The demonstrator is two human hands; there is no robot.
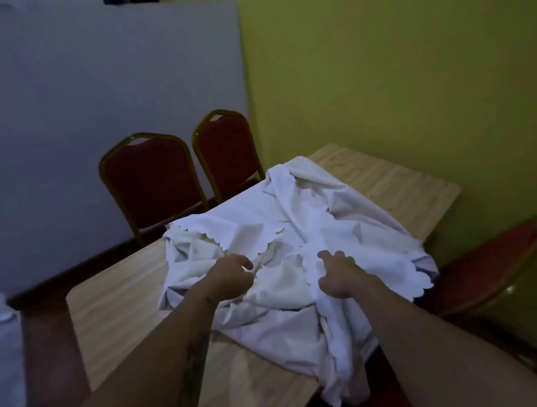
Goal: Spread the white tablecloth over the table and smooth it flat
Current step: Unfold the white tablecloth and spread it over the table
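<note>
A white tablecloth [293, 220] with scalloped edges lies crumpled in a heap on the light wooden table [115, 294]. One part of it hangs over the near right edge. My left hand [230, 276] is closed on a fold near the heap's middle. My right hand [339, 273] pinches a scalloped edge just to the right of it. Both forearms reach in from the bottom of the view. Much of the tabletop is bare wood to the left and at the far right corner.
Two red chairs with gold frames [152, 182] [226, 149] stand at the table's far left side. A third red chair [491, 262] sits at the right. A yellow-green wall [410, 68] is behind, and a grey panel [82, 104] leans at the left.
</note>
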